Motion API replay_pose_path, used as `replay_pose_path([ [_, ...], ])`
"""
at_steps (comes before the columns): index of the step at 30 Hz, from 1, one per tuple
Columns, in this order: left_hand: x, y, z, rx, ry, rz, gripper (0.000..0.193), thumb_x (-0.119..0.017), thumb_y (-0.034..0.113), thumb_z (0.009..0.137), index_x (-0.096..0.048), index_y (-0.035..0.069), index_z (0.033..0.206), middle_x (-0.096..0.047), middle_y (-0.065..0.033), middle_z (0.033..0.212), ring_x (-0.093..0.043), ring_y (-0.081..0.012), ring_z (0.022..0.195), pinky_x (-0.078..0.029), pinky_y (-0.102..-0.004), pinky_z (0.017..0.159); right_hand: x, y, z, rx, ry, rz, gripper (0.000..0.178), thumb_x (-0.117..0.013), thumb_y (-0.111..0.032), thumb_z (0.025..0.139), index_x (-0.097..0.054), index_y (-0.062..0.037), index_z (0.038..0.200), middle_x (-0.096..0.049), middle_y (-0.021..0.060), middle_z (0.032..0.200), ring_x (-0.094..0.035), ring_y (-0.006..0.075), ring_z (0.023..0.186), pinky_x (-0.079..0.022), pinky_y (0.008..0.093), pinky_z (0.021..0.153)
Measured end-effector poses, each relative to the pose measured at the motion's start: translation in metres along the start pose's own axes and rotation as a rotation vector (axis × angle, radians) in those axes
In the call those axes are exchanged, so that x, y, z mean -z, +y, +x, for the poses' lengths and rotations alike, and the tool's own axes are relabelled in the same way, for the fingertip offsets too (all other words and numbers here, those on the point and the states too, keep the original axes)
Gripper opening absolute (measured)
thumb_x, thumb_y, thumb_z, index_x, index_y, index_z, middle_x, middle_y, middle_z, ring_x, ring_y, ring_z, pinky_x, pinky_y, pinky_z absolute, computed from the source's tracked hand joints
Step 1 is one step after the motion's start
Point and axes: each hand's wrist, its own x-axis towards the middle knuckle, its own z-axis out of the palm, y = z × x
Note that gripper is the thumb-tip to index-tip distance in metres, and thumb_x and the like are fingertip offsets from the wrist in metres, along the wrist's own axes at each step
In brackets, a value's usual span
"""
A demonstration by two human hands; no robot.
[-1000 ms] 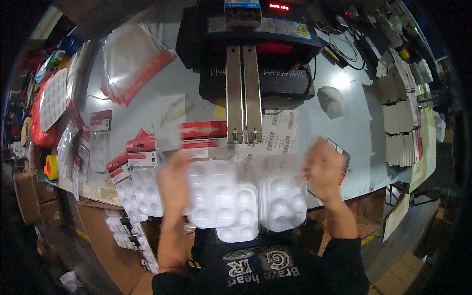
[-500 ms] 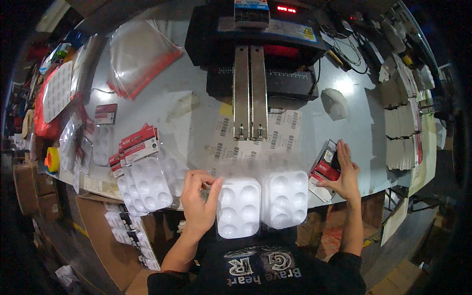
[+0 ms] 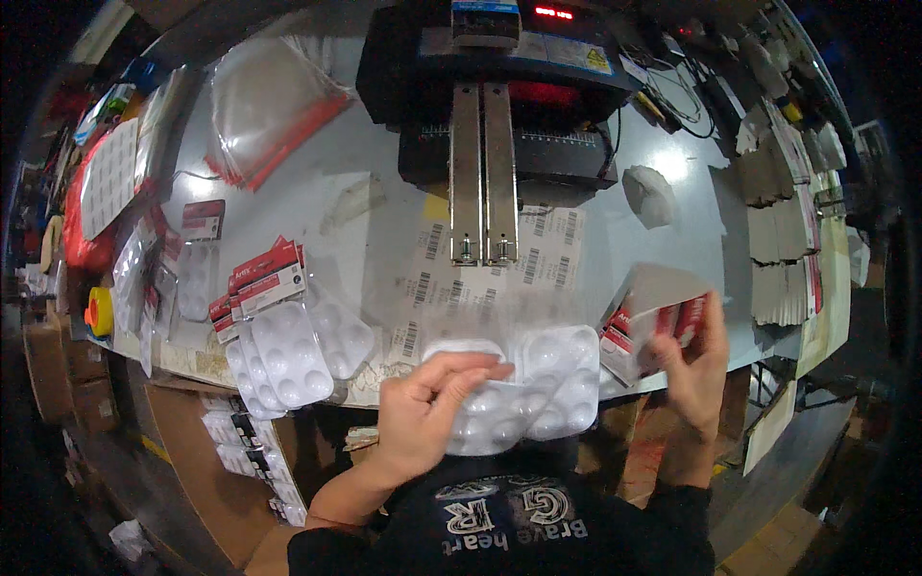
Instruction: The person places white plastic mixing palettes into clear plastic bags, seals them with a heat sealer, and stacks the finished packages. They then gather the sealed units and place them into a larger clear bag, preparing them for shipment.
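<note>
My left hand [image 3: 423, 413] is closed, thumb and fingertips pinched at the clear bag of a white plastic paint palette [image 3: 480, 432] with round wells. That palette is smeared by motion and overlaps the bagged palettes [image 3: 571, 360] to its right. Behind my fingers, the edge of another white palette [image 3: 461, 348] shows. My right hand [image 3: 693, 379] grips a red header card [image 3: 693, 317] with a grey back, raised and tilted above the table's front edge. Under it lies a stack of red and black header cards [image 3: 619, 331], partly covered by the hand.
A black machine [image 3: 499, 144] with two metal bars stands ahead, over barcode label sheets [image 3: 547, 250]. Finished carded palettes [image 3: 288, 355] lie at the left. Red-edged clear bags [image 3: 279, 115] sit farther back. Card stacks [image 3: 778, 240] line the right side.
My left hand has moved right across the palettes, and one bagged palette has shifted with it. My right hand has lifted a header card off the stack.
</note>
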Motion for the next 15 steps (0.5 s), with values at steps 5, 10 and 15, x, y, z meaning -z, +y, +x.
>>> replay_pose_path([
  [5,-0.005,0.005,-0.001,-0.093,0.026,0.084,0.016,-0.056,0.012,0.091,-0.062,-0.002,0.094,-0.071,-0.008,0.085,-0.061,-0.0056,0.065,-0.047,-0.0207,0.058,-0.044,-0.041,0.028,0.134,-0.48,-0.129,0.032,-0.074,-0.023,0.076,-0.057,-0.0025,0.094,-0.063,0.014,0.075,-0.064,0.0256,0.067,-0.048,0.0328,0.06],
  [10,0.002,0.004,-0.001,-0.095,0.049,0.25,0.015,-0.059,0.015,0.09,-0.063,0.0,0.09,-0.066,-0.0098,0.07,-0.057,-0.0083,0.054,-0.043,-0.0229,0.05,-0.06,-0.044,0.036,0.18,-0.647,-0.132,0.032,-0.073,-0.026,0.076,-0.057,-0.0034,0.091,-0.06,0.0159,0.069,-0.061,0.0334,0.065,-0.046,0.0363,0.057],
  [15,0.0,0.001,0.0,-0.139,0.035,0.278,0.014,-0.06,0.014,0.089,-0.063,0.0,0.088,-0.058,-0.0066,0.058,-0.053,-0.009,0.048,-0.04,-0.0243,0.047,-0.051,-0.039,0.041,0.26,-0.741,-0.33,0.029,-0.075,-0.023,0.074,-0.059,-0.004,0.09,-0.06,0.0132,0.071,-0.057,0.0309,0.06,-0.045,0.0314,0.055],
])
